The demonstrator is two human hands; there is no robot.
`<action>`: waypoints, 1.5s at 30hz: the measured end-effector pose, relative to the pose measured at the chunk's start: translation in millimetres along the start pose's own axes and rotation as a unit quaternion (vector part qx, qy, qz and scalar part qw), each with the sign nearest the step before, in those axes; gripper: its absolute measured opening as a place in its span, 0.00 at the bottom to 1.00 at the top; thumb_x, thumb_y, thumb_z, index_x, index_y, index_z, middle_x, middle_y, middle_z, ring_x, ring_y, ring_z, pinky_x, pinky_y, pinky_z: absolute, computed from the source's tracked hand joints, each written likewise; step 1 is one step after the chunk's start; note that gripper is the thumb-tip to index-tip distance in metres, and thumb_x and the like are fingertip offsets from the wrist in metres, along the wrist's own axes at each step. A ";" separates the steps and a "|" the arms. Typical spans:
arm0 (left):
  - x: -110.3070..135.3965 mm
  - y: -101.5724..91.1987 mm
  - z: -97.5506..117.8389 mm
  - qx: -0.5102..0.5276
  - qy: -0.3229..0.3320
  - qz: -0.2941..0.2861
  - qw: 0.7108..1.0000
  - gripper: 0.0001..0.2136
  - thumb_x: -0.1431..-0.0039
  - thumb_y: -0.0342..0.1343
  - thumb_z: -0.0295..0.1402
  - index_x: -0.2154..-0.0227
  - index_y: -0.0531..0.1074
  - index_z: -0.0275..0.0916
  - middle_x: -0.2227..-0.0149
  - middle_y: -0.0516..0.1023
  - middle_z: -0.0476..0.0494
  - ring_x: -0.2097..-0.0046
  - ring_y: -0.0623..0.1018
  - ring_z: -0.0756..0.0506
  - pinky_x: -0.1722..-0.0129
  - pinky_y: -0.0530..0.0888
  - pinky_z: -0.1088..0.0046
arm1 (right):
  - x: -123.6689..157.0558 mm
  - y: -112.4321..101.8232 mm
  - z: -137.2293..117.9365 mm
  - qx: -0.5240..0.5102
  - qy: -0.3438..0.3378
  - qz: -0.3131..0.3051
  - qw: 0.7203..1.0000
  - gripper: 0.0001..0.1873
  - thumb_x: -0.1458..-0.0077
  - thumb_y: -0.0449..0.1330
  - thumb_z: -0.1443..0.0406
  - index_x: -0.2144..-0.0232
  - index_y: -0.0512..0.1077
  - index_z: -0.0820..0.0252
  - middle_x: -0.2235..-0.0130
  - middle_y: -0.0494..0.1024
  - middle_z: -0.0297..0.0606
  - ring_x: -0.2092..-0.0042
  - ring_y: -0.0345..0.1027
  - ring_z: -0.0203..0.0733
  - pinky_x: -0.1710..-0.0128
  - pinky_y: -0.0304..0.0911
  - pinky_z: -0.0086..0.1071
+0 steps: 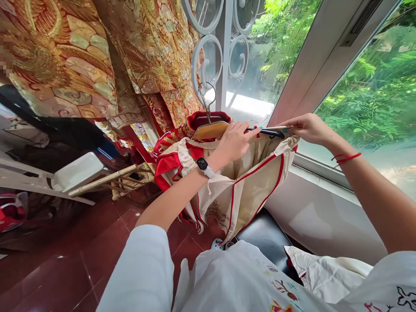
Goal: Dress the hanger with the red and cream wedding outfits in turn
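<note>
A cream garment with red trim hangs in front of me, its top edge stretched between my hands. My left hand, wearing a watch at the wrist, is closed on the middle of that top edge. Beside its fingers runs a dark clip hanger. My right hand, with a red string at the wrist, pinches the right end of the top edge. Left of my left hand, a wooden hanger hangs by its metal hook from the window grille, with a red and gold garment on it.
Gold and red embroidered cloths hang at the upper left. A white window grille and wet window panes stand ahead and right. Below are a black seat, white cloth, and a bamboo rack on red tiles.
</note>
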State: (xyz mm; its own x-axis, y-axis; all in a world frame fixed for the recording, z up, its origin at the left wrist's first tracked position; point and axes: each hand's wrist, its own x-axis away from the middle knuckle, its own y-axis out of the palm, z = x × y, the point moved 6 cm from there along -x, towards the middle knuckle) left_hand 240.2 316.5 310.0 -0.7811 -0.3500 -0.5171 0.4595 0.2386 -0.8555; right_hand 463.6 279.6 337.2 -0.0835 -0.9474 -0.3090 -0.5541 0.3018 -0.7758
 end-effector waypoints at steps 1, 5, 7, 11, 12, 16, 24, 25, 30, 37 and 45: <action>-1.3 1.0 0.2 -0.002 -0.002 -0.001 1.000 0.28 0.40 0.49 0.21 0.37 0.67 0.39 0.50 0.73 0.35 0.49 0.72 0.37 0.45 0.66 0.55 | -0.5 3.1 -1.1 0.034 0.001 0.006 0.999 0.09 0.50 0.63 0.61 0.68 0.83 0.54 0.75 0.79 0.35 0.67 0.73 0.48 0.65 0.68 0.39; -7.1 7.2 -0.7 -0.010 -0.008 0.002 1.000 0.27 0.40 0.49 0.21 0.37 0.67 0.38 0.50 0.73 0.35 0.49 0.71 0.37 0.45 0.66 0.54 | -12.8 7.3 -14.5 0.132 0.001 0.070 0.989 0.13 0.48 0.57 0.68 0.67 0.82 0.58 0.69 0.82 0.45 0.64 0.74 0.53 0.59 0.67 0.45; -8.4 10.8 -2.2 -0.016 -0.011 0.007 1.000 0.27 0.40 0.49 0.22 0.37 0.67 0.37 0.49 0.73 0.34 0.48 0.71 0.37 0.44 0.65 0.54 | -24.0 6.6 -28.5 0.158 0.003 0.092 0.983 0.15 0.48 0.55 0.70 0.65 0.82 0.59 0.67 0.82 0.48 0.61 0.74 0.56 0.56 0.67 0.47; -7.5 19.2 -8.2 -0.029 -0.024 0.001 0.999 0.21 0.38 0.48 0.24 0.43 0.72 0.35 0.45 0.72 0.30 0.45 0.71 0.35 0.43 0.65 0.53 | -42.9 3.4 -75.2 0.191 0.004 0.132 0.973 0.20 0.48 0.53 0.72 0.59 0.82 0.61 0.64 0.82 0.48 0.56 0.75 0.58 0.52 0.66 0.48; -7.0 21.8 -10.4 -0.030 -0.030 -0.003 0.999 0.19 0.37 0.49 0.25 0.45 0.74 0.35 0.45 0.72 0.29 0.44 0.70 0.34 0.43 0.65 0.53 | -44.7 5.0 -88.7 0.194 -0.004 0.138 0.971 0.20 0.47 0.53 0.71 0.58 0.81 0.61 0.64 0.82 0.48 0.56 0.74 0.58 0.52 0.66 0.49; -5.2 32.1 -18.3 -0.026 -0.035 -0.012 0.999 0.16 0.35 0.48 0.28 0.47 0.74 0.34 0.44 0.72 0.27 0.40 0.69 0.32 0.42 0.64 0.51 | -34.9 30.0 -119.5 0.151 -0.079 0.113 0.979 0.17 0.43 0.55 0.64 0.55 0.79 0.56 0.65 0.79 0.46 0.57 0.74 0.57 0.53 0.66 0.50; -8.5 31.2 -18.8 -0.041 -0.047 -0.037 0.997 0.19 0.36 0.47 0.24 0.45 0.71 0.28 0.44 0.73 0.25 0.38 0.70 0.33 0.35 0.61 0.48 | -6.8 85.1 -42.9 0.002 -0.168 -0.020 0.986 0.27 0.41 0.53 0.57 0.40 0.65 0.46 0.44 0.72 0.40 0.41 0.64 0.56 0.42 0.62 0.50; -8.3 26.9 -16.1 -0.042 -0.043 -0.044 0.997 0.17 0.36 0.46 0.23 0.47 0.73 0.29 0.45 0.74 0.26 0.38 0.69 0.34 0.34 0.61 0.48 | -8.9 88.6 -36.3 0.005 -0.176 -0.020 0.984 0.30 0.44 0.55 0.58 0.38 0.62 0.47 0.42 0.70 0.41 0.39 0.62 0.57 0.40 0.61 0.51; 36.1 -16.4 -2.0 -0.025 -0.045 -0.016 0.999 0.16 0.36 0.45 0.21 0.53 0.75 0.37 0.45 0.75 0.37 0.38 0.70 0.41 0.33 0.62 0.56 | -22.1 103.3 -35.5 0.098 -0.197 -0.005 0.975 0.35 0.49 0.59 0.62 0.37 0.63 0.49 0.49 0.73 0.46 0.47 0.65 0.61 0.46 0.63 0.53; 200.4 -70.9 -68.3 -0.103 -0.503 0.189 0.837 0.26 0.37 0.54 0.39 0.39 0.60 0.37 0.49 0.75 0.31 0.46 0.76 0.34 0.49 0.74 0.54 | -20.8 109.2 -50.1 0.105 -0.242 0.006 0.965 0.38 0.51 0.54 0.69 0.37 0.66 0.46 0.58 0.74 0.42 0.54 0.66 0.57 0.52 0.66 0.50; 208.3 -77.9 -141.0 0.231 -0.512 0.218 0.798 0.21 0.42 0.53 0.31 0.45 0.73 0.37 0.73 0.76 0.49 0.74 0.75 0.48 0.72 0.72 0.73 | -13.0 111.5 -46.4 0.099 -0.279 0.012 0.955 0.40 0.53 0.52 0.74 0.38 0.69 0.49 0.58 0.75 0.43 0.55 0.68 0.52 0.57 0.67 0.43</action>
State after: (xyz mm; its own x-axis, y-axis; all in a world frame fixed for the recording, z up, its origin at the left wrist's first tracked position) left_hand -18.0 352.7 272.5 0.1417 -0.9384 -0.3153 0.8844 0.2631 -0.3854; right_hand 364.5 320.6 280.2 0.3909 -0.7520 -0.5307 -0.3862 0.3894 -0.8362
